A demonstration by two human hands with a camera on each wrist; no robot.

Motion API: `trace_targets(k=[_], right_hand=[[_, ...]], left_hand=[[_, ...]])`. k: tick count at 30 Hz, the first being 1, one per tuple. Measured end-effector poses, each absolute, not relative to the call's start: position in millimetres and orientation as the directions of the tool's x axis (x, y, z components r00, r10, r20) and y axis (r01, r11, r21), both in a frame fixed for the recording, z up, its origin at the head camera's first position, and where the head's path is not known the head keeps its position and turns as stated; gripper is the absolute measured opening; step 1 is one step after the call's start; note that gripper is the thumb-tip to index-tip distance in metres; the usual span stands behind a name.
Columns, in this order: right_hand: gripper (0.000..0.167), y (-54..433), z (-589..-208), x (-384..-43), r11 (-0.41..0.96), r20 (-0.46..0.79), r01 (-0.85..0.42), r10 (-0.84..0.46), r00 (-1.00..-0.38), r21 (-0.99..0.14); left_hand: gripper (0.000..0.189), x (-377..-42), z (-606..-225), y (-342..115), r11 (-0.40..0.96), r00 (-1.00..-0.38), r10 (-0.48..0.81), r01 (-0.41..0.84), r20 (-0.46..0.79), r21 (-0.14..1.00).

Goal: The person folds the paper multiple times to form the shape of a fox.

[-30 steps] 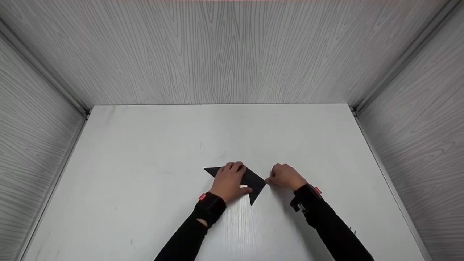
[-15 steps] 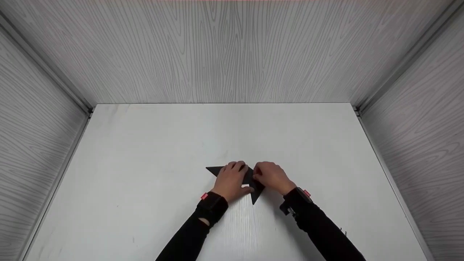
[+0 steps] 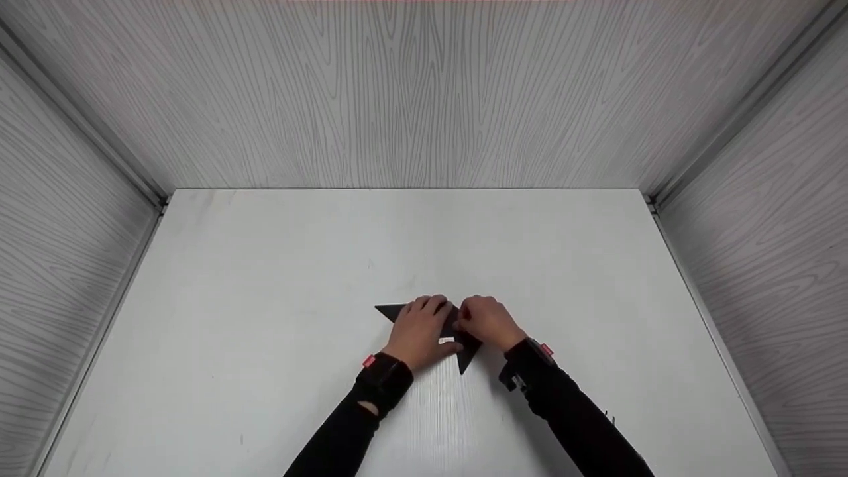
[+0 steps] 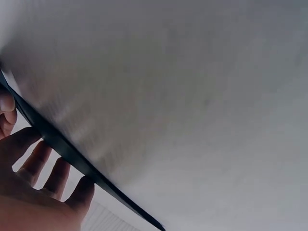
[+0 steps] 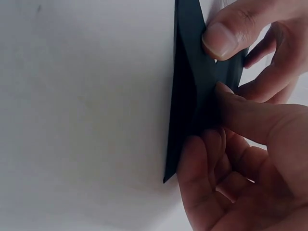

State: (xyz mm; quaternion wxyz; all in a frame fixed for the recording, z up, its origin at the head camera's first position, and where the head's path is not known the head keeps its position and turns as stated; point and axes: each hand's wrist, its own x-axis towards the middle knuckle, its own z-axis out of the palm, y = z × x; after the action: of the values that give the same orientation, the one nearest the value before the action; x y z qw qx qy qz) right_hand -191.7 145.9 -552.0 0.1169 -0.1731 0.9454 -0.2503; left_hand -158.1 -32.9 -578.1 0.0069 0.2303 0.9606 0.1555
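Note:
A sheet of black paper (image 3: 468, 351), folded into a pointed shape, lies on the white tabletop. My left hand (image 3: 417, 333) rests on it with fingers spread, the thumb pressing near the lower point; the left wrist view shows the fingertips along the paper's long edge (image 4: 72, 155). From the right side, my right hand (image 3: 489, 322) pinches a flap of the paper between thumb and fingers. The right wrist view has that flap (image 5: 190, 101) lifted and bent over, with the left thumb (image 5: 224, 41) just above. Both hands cover much of the paper's middle.
The white tabletop (image 3: 278, 278) is bounded by grey wood-grain panels at the back (image 3: 411, 99), left (image 3: 59, 252) and right (image 3: 775, 252). A black band device (image 3: 385, 379) sits on each wrist.
My right hand has moved left from the paper's right corner, bringing that corner over toward the middle as a flap. The left hand stays in place on the paper.

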Motion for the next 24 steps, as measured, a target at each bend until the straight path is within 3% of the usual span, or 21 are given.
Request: trace_targets(k=[13,24], right_hand=[[0.015,143.6,-543.3,-194.4,0.826,-0.255,-0.183,-0.364,-0.896,-0.534],[0.013,145.0,-546.2,-194.2,0.813,-0.255,-0.182,-0.374,-0.892,-0.553]], left_hand=[[0.064,-157.2,-578.8,-63.4,0.895,-0.935,0.349,0.353,0.066,0.275],[0.053,-159.5,-572.8,-88.8,0.937,-0.971,0.233,0.237,0.049,0.254]])
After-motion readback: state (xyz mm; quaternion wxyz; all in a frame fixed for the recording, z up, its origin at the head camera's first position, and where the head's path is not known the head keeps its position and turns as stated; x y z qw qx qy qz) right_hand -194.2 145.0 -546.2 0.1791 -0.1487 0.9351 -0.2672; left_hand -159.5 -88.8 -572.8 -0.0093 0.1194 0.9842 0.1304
